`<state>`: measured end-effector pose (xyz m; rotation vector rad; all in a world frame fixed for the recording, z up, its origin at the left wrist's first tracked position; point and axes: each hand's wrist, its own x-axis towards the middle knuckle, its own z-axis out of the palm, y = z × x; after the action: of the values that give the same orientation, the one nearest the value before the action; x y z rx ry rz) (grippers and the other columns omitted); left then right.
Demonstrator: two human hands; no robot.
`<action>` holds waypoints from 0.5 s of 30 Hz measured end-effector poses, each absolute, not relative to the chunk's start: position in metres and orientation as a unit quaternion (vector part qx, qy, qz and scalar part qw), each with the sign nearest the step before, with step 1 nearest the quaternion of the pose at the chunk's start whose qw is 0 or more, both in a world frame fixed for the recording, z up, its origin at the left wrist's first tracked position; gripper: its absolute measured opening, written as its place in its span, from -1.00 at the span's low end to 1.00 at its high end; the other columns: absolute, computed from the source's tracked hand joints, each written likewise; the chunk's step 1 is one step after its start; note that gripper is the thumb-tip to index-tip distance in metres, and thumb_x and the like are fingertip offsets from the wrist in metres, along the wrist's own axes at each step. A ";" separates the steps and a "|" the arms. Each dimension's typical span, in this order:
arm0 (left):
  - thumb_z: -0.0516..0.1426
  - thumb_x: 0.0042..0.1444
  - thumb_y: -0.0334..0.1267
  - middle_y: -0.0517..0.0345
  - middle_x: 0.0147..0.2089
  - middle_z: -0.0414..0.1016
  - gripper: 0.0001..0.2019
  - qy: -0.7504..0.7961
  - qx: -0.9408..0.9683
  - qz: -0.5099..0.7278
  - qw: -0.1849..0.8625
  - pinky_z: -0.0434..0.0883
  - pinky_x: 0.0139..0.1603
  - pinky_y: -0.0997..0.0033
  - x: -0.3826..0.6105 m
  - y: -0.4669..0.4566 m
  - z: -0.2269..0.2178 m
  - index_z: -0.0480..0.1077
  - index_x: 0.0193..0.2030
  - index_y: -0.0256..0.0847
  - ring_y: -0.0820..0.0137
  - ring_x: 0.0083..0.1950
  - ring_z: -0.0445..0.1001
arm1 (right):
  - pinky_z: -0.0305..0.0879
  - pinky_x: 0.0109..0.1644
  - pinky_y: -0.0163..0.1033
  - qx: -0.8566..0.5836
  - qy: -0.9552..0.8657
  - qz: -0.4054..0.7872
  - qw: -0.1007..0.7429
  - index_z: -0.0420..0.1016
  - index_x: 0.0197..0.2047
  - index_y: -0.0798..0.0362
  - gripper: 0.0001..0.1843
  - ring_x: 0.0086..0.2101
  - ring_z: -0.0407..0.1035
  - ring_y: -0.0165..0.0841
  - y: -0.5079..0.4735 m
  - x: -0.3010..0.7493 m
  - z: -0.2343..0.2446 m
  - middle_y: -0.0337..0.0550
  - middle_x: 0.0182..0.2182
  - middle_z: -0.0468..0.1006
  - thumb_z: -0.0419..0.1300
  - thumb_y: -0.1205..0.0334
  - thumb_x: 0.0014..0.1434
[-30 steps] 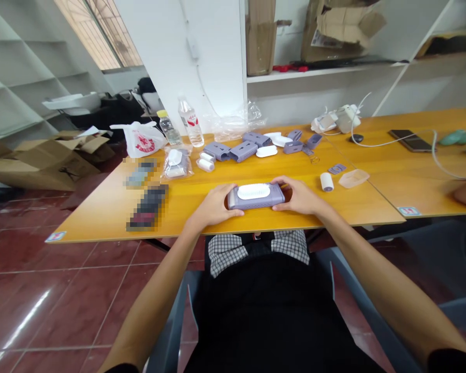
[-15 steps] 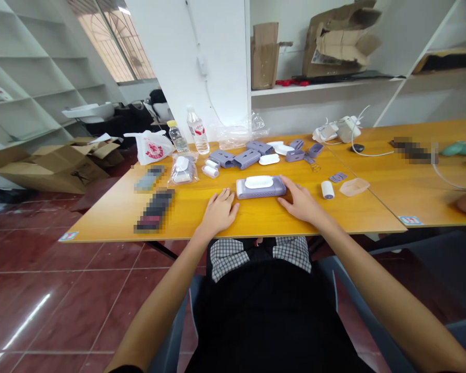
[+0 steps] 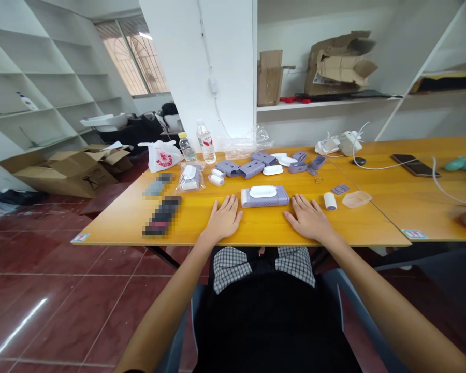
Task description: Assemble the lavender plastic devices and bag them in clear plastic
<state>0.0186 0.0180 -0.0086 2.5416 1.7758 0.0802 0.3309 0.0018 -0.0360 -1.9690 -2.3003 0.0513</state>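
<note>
Between my hands on the wooden table [image 3: 194, 223] lies a purple-grey oblong device [image 3: 274, 201] with a white bristled brush [image 3: 263, 191] on its upper side. My left hand [image 3: 223, 218] rests flat to the left of it, fingers spread, holding nothing. Flat on the right is my right hand [image 3: 308, 217], also with spread fingers and nothing held; its fingertips are close to the device's right end. A white roller [image 3: 330, 201] stands a little right of that hand, near a flat purple-grey part [image 3: 340, 189] and a translucent shallow tray [image 3: 356, 199].
Several purple-grey housings [image 3: 252, 168] and white brush pieces lie behind the device. A bagged device [image 3: 190, 177], a water bottle [image 3: 206, 142], a yellow-capped bottle [image 3: 187, 147] and a white plastic bag [image 3: 163, 155] stand at the back left. A phone [image 3: 417, 166] and cable lie right.
My right hand has let go of the device's right end and now lies flat on the table. My left hand stays flat, its fingers spread wider. The view has tilted up slightly.
</note>
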 end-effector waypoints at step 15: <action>-0.16 0.55 -0.07 -0.02 0.71 0.00 -0.39 0.561 0.826 0.040 0.029 -0.03 0.67 -0.42 0.020 0.018 -0.005 0.11 0.65 -0.16 -0.01 0.73 -0.03 | -0.11 0.62 0.32 -0.638 -0.764 0.010 0.094 0.17 0.59 0.34 -0.12 0.58 -0.02 0.07 0.002 0.333 -0.039 0.29 0.59 0.15 -0.20 -0.18 0.53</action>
<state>0.0196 0.0179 -0.0050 2.5486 1.7319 0.1220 0.3327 0.0022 -0.0385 -1.8925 -2.2660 0.0296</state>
